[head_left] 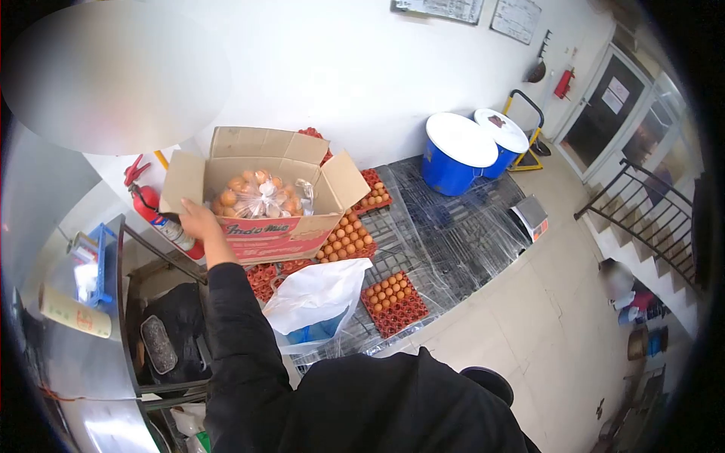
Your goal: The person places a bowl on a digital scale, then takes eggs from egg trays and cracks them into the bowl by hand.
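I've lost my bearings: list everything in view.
box: one, brown and red, among trays
eggs: many, brown, in box, on trays
trays: several, red, around box
bag: one, white, before box
buckets: two, blue, beside wall
trolley: one, yellow, beside buckets
extinguishers: two, red, left and far
pallets: count unclear, black, floor
papers: two, white, wall
table: one, grey, left
railing: one, black, stairs
people: count unclear, blurred, right
left hand: one, black sleeve, at box

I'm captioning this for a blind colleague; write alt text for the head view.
A left hand touches a corner of an open cardboard box holding round orange-brown items in plastic. Nearby are red trays of brown eggs, a white bag and, farther off, two lidded blue buckets.
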`<state>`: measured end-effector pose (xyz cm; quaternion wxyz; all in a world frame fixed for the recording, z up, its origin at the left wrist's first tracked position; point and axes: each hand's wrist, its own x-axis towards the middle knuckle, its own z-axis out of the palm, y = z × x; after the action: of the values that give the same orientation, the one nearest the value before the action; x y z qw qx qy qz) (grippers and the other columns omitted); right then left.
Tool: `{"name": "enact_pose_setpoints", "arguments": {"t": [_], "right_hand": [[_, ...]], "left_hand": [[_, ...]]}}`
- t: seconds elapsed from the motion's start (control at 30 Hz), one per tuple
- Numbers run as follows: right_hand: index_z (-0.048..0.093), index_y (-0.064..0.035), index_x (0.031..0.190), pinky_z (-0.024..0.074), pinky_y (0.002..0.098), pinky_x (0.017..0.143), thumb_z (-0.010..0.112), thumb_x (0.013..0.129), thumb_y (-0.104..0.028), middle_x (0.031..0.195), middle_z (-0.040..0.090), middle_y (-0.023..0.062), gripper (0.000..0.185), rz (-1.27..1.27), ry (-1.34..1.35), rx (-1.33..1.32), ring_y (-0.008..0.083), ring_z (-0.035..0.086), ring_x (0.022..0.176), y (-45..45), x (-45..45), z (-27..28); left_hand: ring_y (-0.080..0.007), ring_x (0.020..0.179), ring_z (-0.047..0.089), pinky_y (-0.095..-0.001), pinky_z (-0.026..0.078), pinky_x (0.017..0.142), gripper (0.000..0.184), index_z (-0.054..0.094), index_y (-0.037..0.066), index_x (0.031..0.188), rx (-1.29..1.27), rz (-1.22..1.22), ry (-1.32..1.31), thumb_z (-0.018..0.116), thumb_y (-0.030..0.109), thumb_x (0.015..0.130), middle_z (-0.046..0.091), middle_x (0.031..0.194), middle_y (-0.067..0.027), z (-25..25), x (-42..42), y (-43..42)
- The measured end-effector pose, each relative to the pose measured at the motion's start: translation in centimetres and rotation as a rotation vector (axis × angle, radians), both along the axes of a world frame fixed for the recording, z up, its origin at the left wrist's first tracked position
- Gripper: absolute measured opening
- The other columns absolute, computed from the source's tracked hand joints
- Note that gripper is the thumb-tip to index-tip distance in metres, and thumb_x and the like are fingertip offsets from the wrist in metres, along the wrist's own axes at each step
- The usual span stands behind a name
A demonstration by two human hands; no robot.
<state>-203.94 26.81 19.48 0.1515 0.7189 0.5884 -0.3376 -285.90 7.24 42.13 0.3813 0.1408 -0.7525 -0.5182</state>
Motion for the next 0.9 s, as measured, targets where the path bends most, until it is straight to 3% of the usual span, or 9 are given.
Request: {"name": "enact_pose_setpoints", "arguments": {"t": [0.13, 0.23, 0.37, 0.43, 0.5, 0.6, 0.9], "right_hand": [[0.062, 0.0, 0.079, 0.0478, 0.038, 0.068, 0.067, 0.063, -0.013, 0.085, 0.06, 0.0204, 0.021, -0.134, 0.035, -0.002, 0.0327, 0.059, 0.084, -1.8, 2.7, -0.9], [0.062, -0.0006, 0.078, 0.0477, 0.0373, 0.068, 0.068, 0.062, -0.013, 0.086, 0.06, 0.0203, 0.022, -0.17, 0.026, 0.0, 0.0323, 0.059, 0.084, -3.8, 5.4, -1.5], [0.063, -0.0014, 0.078, 0.0477, 0.0363, 0.068, 0.069, 0.061, -0.014, 0.087, 0.06, 0.0201, 0.022, -0.173, -0.019, 0.026, 0.0318, 0.059, 0.085, -6.9, 10.6, -3.3], [0.063, -0.0017, 0.078, 0.0477, 0.0358, 0.068, 0.07, 0.061, -0.014, 0.087, 0.061, 0.02, 0.023, -0.065, -0.026, 0.076, 0.0315, 0.059, 0.086, -8.9, 15.7, -6.5], [0.064, -0.0021, 0.078, 0.0477, 0.0353, 0.068, 0.071, 0.06, -0.015, 0.087, 0.061, 0.0199, 0.023, 0.203, 0.006, 0.241, 0.0313, 0.059, 0.086, -11.7, 22.9, -12.6], [0.063, -0.0019, 0.078, 0.0476, 0.0354, 0.068, 0.07, 0.061, -0.014, 0.087, 0.06, 0.0193, 0.022, -0.242, -0.091, 0.03, 0.0304, 0.058, 0.086, -10.0, 21.4, -7.2], [0.062, -0.0011, 0.076, 0.0475, 0.0356, 0.067, 0.067, 0.062, -0.013, 0.084, 0.06, 0.0176, 0.019, -0.6, -0.091, -0.005, 0.0277, 0.057, 0.083, -4.7, 30.0, -3.8]], "left_hand": [[-0.0433, 0.081, 0.056, -0.0467, 0.042, 0.072, 0.05, 0.061, -0.008, 0.087, -0.048, -0.135, 0.06, 0.044, 0.039, 0.086, 0.06, 0.085, -0.0268, 4.3, -0.2, 3.8], [-0.0417, 0.081, 0.057, -0.0459, 0.043, 0.073, 0.048, 0.061, -0.007, 0.086, -0.091, -0.108, -0.027, 0.046, 0.038, 0.085, 0.061, 0.085, -0.0253, 6.7, 0.6, 6.2], [-0.0399, 0.081, 0.058, -0.0456, 0.043, 0.073, 0.049, 0.063, -0.005, 0.085, -0.086, -0.162, 0.041, 0.046, 0.04, 0.084, 0.062, 0.084, -0.0235, 8.2, 2.5, 9.5], [-0.04, 0.081, 0.058, -0.0457, 0.043, 0.073, 0.049, 0.063, -0.005, 0.086, -0.111, -0.163, 0.028, 0.045, 0.041, 0.084, 0.062, 0.084, -0.0236, 9.5, 4.2, 11.3], [-0.0403, 0.081, 0.058, -0.046, 0.043, 0.073, 0.049, 0.063, -0.005, 0.086, -0.162, -0.167, 0.044, 0.045, 0.041, 0.085, 0.062, 0.084, -0.0238, 10.9, 5.6, 13.2], [-0.041, 0.081, 0.058, -0.047, 0.042, 0.073, 0.049, 0.063, -0.005, 0.086, -0.223, -0.186, 0.123, 0.044, 0.041, 0.085, 0.062, 0.083, -0.0243, 11.8, 7.0, 16.2], [-0.0393, 0.08, 0.058, -0.046, 0.043, 0.071, 0.055, 0.064, -0.005, 0.081, -0.425, -0.116, 0.071, 0.036, 0.042, 0.088, 0.062, 0.084, -0.0218, 14.8, 15.8, 27.0]]}}
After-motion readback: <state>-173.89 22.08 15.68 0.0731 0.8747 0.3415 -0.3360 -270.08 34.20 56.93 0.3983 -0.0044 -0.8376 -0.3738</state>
